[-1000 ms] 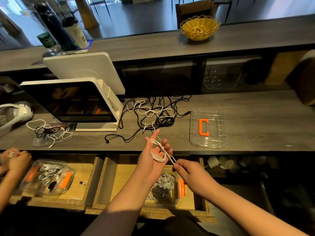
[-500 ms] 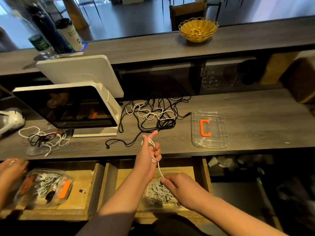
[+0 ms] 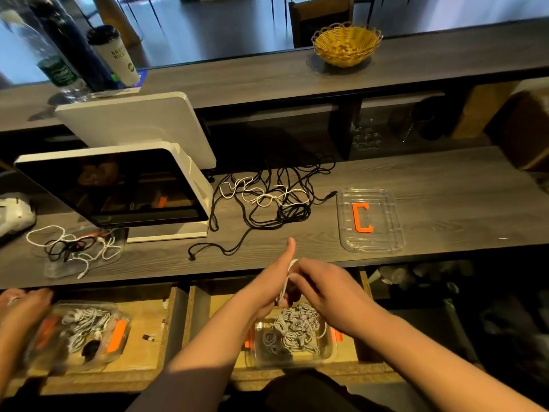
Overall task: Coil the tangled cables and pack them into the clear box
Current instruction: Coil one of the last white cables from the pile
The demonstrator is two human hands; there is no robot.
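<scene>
Right now my left hand (image 3: 269,285) holds the white cable (image 3: 285,282) coiled round its fingers, thumb up, my right hand (image 3: 322,288) pinching its loose end, with the clear box (image 3: 326,350) directly below at lower centre.

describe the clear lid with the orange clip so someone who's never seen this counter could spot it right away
Start at the long grey wooden counter and find the tangle of black and white cables in its middle. Just right of that tangle a clear plastic lid lies flat on the counter. Unlike the cable-filled clear boxes in the drawers below, it holds no cables, and it bears one bright orange C-shaped clip.
</scene>
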